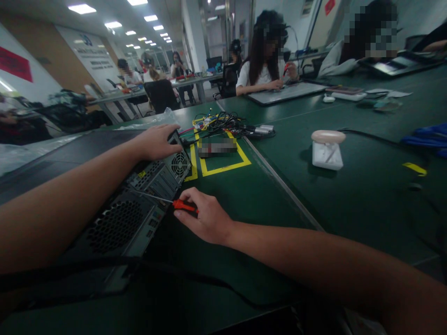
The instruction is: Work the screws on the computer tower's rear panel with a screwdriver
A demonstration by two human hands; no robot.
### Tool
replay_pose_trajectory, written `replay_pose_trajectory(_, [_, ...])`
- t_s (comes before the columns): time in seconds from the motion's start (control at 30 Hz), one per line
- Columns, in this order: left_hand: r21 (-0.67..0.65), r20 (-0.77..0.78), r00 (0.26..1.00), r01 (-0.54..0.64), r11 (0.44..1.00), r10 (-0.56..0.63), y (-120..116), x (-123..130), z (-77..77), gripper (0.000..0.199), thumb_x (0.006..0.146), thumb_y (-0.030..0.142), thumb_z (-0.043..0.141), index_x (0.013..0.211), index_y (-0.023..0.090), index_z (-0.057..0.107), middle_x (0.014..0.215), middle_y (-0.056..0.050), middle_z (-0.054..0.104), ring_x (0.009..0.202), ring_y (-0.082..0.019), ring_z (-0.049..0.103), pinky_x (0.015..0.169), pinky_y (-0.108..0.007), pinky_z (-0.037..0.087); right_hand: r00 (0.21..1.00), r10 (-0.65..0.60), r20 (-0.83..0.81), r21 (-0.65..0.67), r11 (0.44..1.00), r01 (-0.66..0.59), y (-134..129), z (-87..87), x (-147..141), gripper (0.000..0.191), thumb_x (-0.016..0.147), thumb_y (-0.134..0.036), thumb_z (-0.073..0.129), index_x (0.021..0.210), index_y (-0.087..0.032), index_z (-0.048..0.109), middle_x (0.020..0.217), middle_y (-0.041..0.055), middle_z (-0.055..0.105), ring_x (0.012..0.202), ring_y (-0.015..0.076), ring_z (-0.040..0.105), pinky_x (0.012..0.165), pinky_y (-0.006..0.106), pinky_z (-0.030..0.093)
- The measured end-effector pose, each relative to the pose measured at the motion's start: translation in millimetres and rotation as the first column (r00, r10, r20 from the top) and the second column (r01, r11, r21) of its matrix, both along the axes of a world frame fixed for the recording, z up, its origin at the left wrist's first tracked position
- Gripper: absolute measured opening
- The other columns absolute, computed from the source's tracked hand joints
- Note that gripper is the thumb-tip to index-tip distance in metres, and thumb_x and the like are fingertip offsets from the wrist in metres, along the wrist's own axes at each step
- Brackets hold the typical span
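Observation:
A black desktop computer case (115, 223) lies on the table at the left, with its back panel towards my right hand. My left hand (158, 142) grips the case's far corner, fingers over the top edge and thumb by the small round fan grille. Pinched between the fingers and thumb of my right hand (209, 217) is the orange-red handle of a screwdriver (183, 205). Its thin shaft points left to the back panel, and the tip is near the slot covers. Whether the tip sits in a screw is too small to tell.
Yellow tape (226, 166) marks rectangles on the green table (279, 204). A tangle of cables (225, 123) lies beyond the case. To the right stands an open white earbud case (327, 151). A black cable (209, 279) crosses the near foreground. Another person (263, 60) works across the table.

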State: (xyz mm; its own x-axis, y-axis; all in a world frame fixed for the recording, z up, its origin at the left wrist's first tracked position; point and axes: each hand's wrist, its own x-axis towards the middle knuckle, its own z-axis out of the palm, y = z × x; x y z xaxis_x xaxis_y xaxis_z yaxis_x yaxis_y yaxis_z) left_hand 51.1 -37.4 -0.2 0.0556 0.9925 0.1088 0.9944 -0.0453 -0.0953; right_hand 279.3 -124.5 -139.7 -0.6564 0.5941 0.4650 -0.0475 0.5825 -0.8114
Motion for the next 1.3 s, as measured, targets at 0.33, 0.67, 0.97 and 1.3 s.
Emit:
replay_pose_trajectory(0.33, [-0.006, -0.013, 1.000, -0.019, 1.000, 0.019, -1.0, 2.1, 1.0, 0.085, 0.095, 0.051, 0.057, 0.171, 0.014, 0.046, 0.167, -0.016, 0.057, 0.155, -0.036, 0.051, 0.130, -0.044, 0.038, 1.000, 0.013, -0.020, 0.002, 1.000, -0.013, 1.0, 0.0, -1.0, 0.020, 0.105, -0.042, 0.065, 0.112, -0.024, 0.059, 0.105, 0.0046, 0.071, 0.093, 0.0220, 0.068, 0.092, 0.040, 0.055])
replay_pose_trajectory(0.67, [-0.003, -0.010, 1.000, -0.007, 1.000, 0.007, -1.3, 1.7, 1.1, 0.085, 0.094, 0.050, 0.058, 0.170, 0.013, 0.047, 0.167, -0.016, 0.056, 0.156, -0.036, 0.051, 0.131, -0.044, 0.037, 1.000, 0.002, -0.007, -0.001, 1.000, -0.002, 0.6, -0.5, -0.9, 0.020, 0.104, -0.042, 0.066, 0.112, -0.024, 0.059, 0.106, 0.0046, 0.072, 0.095, 0.0222, 0.069, 0.094, 0.041, 0.056])
replay_pose_trajectory(0.97, [0.013, -0.004, 1.000, 0.000, 1.000, 0.000, 0.5, 0.1, -0.7, 0.084, 0.094, 0.049, 0.060, 0.169, 0.013, 0.049, 0.167, -0.017, 0.057, 0.154, -0.039, 0.052, 0.130, -0.047, 0.039, 1.000, 0.003, -0.010, 0.007, 1.000, -0.003, -0.3, 1.5, 0.1, 0.020, 0.105, -0.043, 0.064, 0.110, -0.024, 0.059, 0.104, 0.0041, 0.071, 0.091, 0.0210, 0.067, 0.090, 0.039, 0.054])
replay_pose_trajectory(1.3, [-0.003, -0.020, 1.000, -0.012, 1.000, 0.012, -0.6, 2.1, 0.5, 0.083, 0.095, 0.050, 0.058, 0.170, 0.015, 0.048, 0.166, -0.015, 0.058, 0.154, -0.037, 0.052, 0.129, -0.045, 0.039, 1.000, -0.004, -0.011, 0.012, 1.000, 0.004, -1.0, 2.7, 0.7, 0.022, 0.106, -0.045, 0.062, 0.111, -0.023, 0.062, 0.101, 0.0035, 0.070, 0.086, 0.0195, 0.065, 0.085, 0.036, 0.053])
